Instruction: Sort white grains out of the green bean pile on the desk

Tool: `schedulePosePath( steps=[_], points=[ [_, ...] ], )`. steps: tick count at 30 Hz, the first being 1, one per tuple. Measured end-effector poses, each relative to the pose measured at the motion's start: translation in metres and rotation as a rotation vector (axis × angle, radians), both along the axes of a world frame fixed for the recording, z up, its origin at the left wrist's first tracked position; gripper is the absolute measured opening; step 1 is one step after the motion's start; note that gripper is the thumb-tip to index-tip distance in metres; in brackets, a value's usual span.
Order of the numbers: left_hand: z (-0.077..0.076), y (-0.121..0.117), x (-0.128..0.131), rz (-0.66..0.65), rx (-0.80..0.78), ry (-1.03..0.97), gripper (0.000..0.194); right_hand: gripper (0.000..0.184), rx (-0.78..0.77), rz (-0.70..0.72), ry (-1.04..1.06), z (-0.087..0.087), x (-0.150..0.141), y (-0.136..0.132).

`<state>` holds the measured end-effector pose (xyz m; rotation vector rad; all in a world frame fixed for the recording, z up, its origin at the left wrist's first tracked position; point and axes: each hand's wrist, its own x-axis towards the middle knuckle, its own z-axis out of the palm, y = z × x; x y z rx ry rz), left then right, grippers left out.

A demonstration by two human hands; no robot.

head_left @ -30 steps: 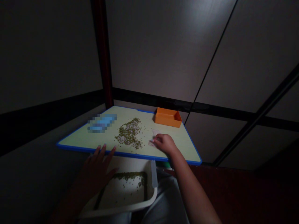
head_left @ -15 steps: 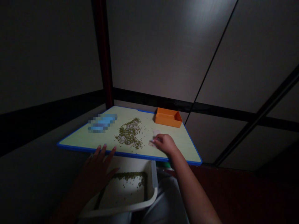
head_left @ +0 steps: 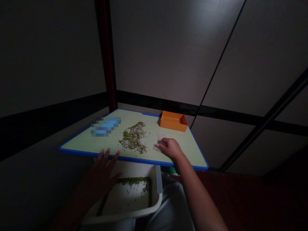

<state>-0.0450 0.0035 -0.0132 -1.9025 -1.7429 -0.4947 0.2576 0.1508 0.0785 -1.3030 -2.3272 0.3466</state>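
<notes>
A pile of small green beans mixed with pale grains lies on a pale board with a blue rim. My right hand rests on the board to the right of the pile, its fingers curled over a few pale grains. My left hand reaches up from below with fingers stretched out, its fingertips at the board's near edge. Just under that edge is a white tray on my lap, with green beans along its far side.
An orange box stands at the board's far right corner. A blurred blue patch lies on the board's left part. A dark red post rises behind the board. Dark walls surround the spot.
</notes>
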Motion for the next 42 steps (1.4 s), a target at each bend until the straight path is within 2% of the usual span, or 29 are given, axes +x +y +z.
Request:
schedulePosePath(
  steps=[9,36,42],
  points=[
    [-0.0036,0.0008,-0.0017,-0.021,0.018,0.009,0.065,0.026,-0.005,0.012,0.007,0.0002,-0.0001,0.0008],
    [0.0035,-0.0006,0.0008,0.01,-0.022,-0.006,0.066,0.024,-0.014,0.003,0.003,0.0004,-0.0004,0.0001],
    [0.0025,-0.0001,-0.0035,-0.016,0.067,0.094,0.061,0.022,-0.005,-0.011,-0.007,0.0012,-0.002,-0.0009]
  ],
)
